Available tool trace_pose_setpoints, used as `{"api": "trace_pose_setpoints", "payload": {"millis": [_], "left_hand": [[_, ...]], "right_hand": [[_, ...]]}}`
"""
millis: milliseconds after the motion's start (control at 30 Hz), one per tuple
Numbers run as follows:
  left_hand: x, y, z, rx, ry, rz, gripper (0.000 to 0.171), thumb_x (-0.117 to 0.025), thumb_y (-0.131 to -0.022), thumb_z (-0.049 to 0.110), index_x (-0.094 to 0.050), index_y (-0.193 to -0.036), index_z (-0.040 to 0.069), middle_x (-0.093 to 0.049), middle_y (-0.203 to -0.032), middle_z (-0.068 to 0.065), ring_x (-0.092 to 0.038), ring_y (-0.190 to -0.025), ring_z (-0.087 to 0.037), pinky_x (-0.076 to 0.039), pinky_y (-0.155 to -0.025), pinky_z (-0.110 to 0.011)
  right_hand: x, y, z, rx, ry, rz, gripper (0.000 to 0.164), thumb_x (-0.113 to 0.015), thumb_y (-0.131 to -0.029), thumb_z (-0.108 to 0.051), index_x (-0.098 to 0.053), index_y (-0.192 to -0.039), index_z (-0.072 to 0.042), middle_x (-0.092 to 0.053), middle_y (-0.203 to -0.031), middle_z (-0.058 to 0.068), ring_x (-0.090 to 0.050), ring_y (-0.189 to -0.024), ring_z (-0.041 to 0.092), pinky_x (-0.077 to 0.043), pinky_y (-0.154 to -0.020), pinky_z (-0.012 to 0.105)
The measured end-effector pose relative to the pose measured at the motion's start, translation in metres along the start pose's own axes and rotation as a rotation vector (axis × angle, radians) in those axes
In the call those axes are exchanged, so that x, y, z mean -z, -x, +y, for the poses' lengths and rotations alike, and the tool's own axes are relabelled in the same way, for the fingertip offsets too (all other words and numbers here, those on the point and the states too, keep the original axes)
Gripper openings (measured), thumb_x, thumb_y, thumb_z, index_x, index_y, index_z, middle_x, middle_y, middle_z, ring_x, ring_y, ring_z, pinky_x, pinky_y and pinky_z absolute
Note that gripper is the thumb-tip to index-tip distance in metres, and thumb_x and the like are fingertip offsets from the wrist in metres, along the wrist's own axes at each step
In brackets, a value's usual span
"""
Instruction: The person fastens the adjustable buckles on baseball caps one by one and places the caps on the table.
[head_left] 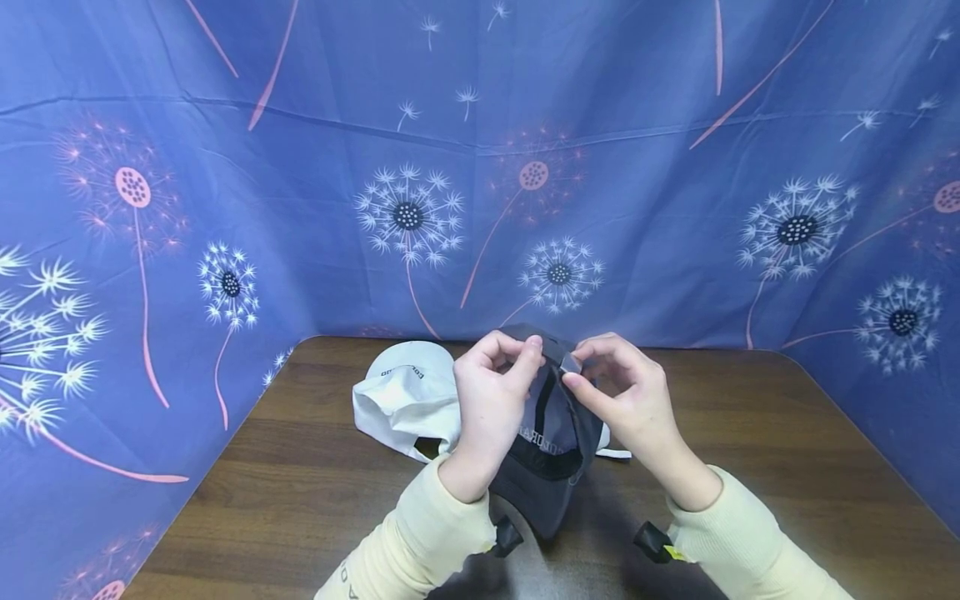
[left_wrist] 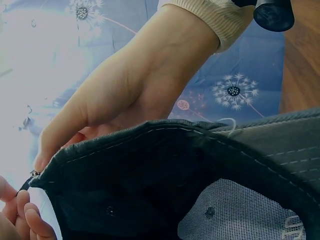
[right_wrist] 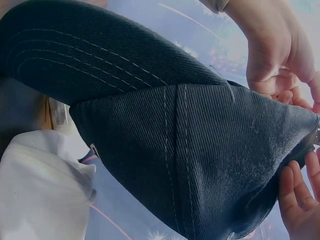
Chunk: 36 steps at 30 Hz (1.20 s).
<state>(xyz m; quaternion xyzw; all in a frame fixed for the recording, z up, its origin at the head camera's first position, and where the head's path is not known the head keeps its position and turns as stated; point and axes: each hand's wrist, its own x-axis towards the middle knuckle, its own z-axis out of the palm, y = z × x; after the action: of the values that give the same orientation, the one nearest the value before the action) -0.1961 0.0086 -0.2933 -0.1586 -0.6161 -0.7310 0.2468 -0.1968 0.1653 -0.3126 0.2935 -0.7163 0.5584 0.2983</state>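
A dark grey baseball cap is held up in front of me, its brim low toward me and its inside showing. My left hand pinches the edge of its back strap between thumb and forefinger. Opposite it, my right hand pinches the strap beside a small metal buckle. In the left wrist view the cap's dark sweatband and a pale mesh patch show inside the crown. The right wrist view shows the ribbed outer crown and stitched brim.
A white cap with dark lettering lies on the brown wooden table, left of the grey cap. Part of another white item shows behind the grey cap's right side. Blue dandelion-print cloth hangs around the table.
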Motion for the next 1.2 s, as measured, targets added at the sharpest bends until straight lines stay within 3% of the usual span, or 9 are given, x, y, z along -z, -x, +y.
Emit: {"api": "trace_pose_setpoints", "payload": {"millis": [400,767,1200], "left_hand": [[-0.0008,0.0021,-0.0012,0.019,0.012,-0.001,0.017,-0.068,-0.084,0.012,-0.065,-0.072,0.001,-0.068,-0.068,-0.015,-0.048,-0.044,-0.007,-0.041,-0.042,-0.020],[-0.0010,0.0036,0.0004,0.019,0.024,-0.010,0.015,-0.068,-0.083,0.010,-0.065,-0.072,0.000,-0.060,-0.059,-0.014,-0.044,-0.041,-0.007,-0.038,-0.041,-0.020],[-0.0058,0.0075,0.0034,0.064,0.041,-0.020,0.019,-0.068,-0.084,0.011,-0.066,-0.072,-0.002,-0.066,-0.067,-0.018,-0.051,-0.048,-0.008,-0.042,-0.044,-0.019]], "right_hand": [[-0.0012,-0.0009,-0.0002,0.025,-0.005,-0.005,0.026,-0.072,-0.073,0.011,-0.062,-0.095,0.002,-0.061,-0.091,0.003,-0.061,-0.071,0.011,-0.051,-0.063,0.020],[-0.0001,-0.0026,-0.0020,0.053,0.019,0.002,0.023,-0.071,-0.073,0.012,-0.063,-0.093,0.003,-0.061,-0.089,0.002,-0.060,-0.071,0.010,-0.051,-0.063,0.020],[-0.0008,-0.0040,-0.0062,0.086,0.054,0.044,0.021,-0.069,-0.074,0.010,-0.065,-0.093,0.003,-0.064,-0.090,0.005,-0.061,-0.072,0.010,-0.050,-0.062,0.018]]}}
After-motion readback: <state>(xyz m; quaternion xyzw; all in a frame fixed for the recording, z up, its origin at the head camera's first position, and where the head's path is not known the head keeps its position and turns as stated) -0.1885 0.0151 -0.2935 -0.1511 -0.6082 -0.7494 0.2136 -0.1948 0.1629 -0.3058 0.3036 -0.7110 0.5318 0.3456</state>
